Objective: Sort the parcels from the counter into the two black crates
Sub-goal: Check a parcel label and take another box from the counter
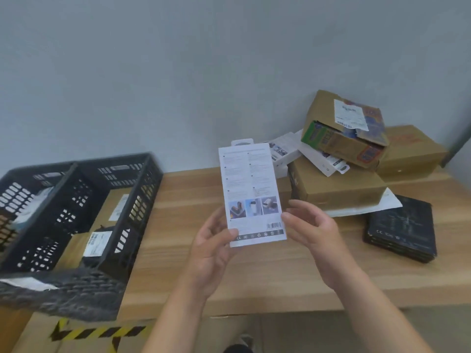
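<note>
Left hand (pixel 212 253), right hand (pixel 314 234) hold white packet (pixel 251 189); black crate (pixel 144 192) holds labelled boxes (pixel 98 241)

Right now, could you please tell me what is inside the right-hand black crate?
The right-hand black crate holds two brown labelled parcels: a back parcel and a nearer parcel. The crate walls cover their edges, and anything beneath them is hidden.
</note>
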